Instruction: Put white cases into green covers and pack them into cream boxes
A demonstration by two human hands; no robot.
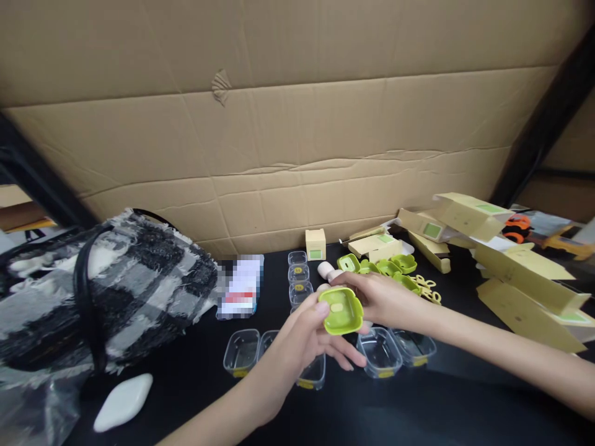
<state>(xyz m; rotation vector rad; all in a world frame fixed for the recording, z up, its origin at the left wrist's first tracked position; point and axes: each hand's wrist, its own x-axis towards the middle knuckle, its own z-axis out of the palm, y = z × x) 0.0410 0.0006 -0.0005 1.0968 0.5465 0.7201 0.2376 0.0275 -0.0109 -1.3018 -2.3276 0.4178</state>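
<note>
A: The hands, please.
B: Left hand [302, 334], one: partly closed on a green cup [341, 311], thumb at the rim, other fingers loosely spread beneath. Right hand [376, 296], one: curled just behind the green cup; fingertips partly hidden, so I cannot tell whether it grips anything.
A: Next outward?
B: Pale rounded pieces [325, 269]: beyond the green cup, by the right fingertips. Clear tubs [379, 353], one row: nearer than the cup, left and right of it. Smaller tubs [298, 272], one column: beyond it, leftward.
A: Farther?
B: Green pieces [406, 264], clustered, and pale yellow loops [422, 280]: beyond the cup, rightward. Upright box [315, 241], one: farther beyond. Cartons [515, 266], heaped: far right of it. Checked bag [153, 279]: far left.
A: Done, and undone?
B: My judgement: most cartons opened, parts sorted by kind. The upright box looks closed; no visible tub bears a green piece.
</note>
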